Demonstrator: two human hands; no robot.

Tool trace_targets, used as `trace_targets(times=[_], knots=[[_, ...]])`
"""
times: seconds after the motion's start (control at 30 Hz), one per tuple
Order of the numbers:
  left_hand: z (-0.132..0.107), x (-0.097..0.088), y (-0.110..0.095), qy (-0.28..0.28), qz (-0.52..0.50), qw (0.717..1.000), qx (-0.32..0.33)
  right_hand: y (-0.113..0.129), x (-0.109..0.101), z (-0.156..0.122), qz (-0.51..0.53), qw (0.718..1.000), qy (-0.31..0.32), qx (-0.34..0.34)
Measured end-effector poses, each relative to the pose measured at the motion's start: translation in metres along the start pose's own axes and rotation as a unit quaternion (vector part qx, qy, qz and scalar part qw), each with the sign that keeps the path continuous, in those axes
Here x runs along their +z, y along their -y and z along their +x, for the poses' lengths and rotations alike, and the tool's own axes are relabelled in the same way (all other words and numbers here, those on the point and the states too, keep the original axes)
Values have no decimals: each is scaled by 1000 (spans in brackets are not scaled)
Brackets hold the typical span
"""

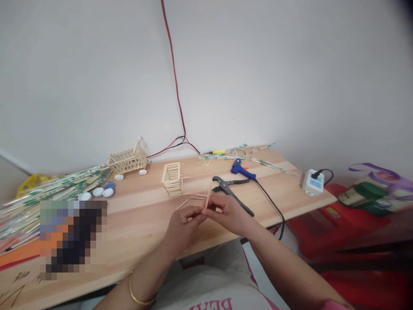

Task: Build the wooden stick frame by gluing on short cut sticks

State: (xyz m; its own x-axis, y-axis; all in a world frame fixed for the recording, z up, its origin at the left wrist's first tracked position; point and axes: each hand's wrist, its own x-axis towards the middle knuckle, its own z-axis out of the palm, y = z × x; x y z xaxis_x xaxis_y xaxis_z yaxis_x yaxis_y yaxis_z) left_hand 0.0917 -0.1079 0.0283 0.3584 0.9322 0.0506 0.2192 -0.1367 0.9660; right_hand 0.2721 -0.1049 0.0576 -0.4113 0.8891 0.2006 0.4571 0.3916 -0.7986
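My left hand (184, 224) and my right hand (227, 213) meet over the front edge of the wooden table (138, 224). Both are closed in a pinch on a thin wooden stick (208, 198) that points up and away between the fingertips. Just beyond the hands lie several loose sticks (190, 200) and black cutting pliers (230, 191). A small open cage of sticks (172, 178) stands upright behind them. A gold bangle (137, 297) sits on my left wrist.
A stick-built cart (127, 160) with white wheels stands near the wall. A blue glue gun (242, 170) lies at the right, its black cord running off the table. Wrapped stick bundles (48, 189), bottle caps (98, 191), a white power strip (312, 181), red crates (338, 224).
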Motion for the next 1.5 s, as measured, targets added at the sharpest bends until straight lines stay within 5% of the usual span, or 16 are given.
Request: trace_targets(times=[0.13, 0.23, 0.4, 0.57, 0.73, 0.87, 1.17, 1.5], knots=[[-1, -7, 11, -38, 40, 998, 0, -35, -38, -6, -143, 989, -1, 38], [0, -13, 15, -51, 32, 998, -8, -73, -66, -10, -303, 947, 4, 110], [5, -15, 12, -57, -17, 998, -5, -103, -71, -5, -396, 903, 57, 156], [9, -15, 7, -86, -43, 995, -4, -87, -58, -6, -401, 904, 38, 146], [8, -14, 0, -112, -10, 993, 18, -52, -50, -28, -213, 967, -11, 140], [8, -10, -2, -140, 24, 988, 65, -23, -30, -45, -123, 983, -34, 130], [3, -9, -14, -180, 167, 951, 187, 0, -13, -43, -184, 977, -57, 95], [0, -14, -11, -186, 228, 924, 246, 5, -11, -41, -222, 970, -45, 85]])
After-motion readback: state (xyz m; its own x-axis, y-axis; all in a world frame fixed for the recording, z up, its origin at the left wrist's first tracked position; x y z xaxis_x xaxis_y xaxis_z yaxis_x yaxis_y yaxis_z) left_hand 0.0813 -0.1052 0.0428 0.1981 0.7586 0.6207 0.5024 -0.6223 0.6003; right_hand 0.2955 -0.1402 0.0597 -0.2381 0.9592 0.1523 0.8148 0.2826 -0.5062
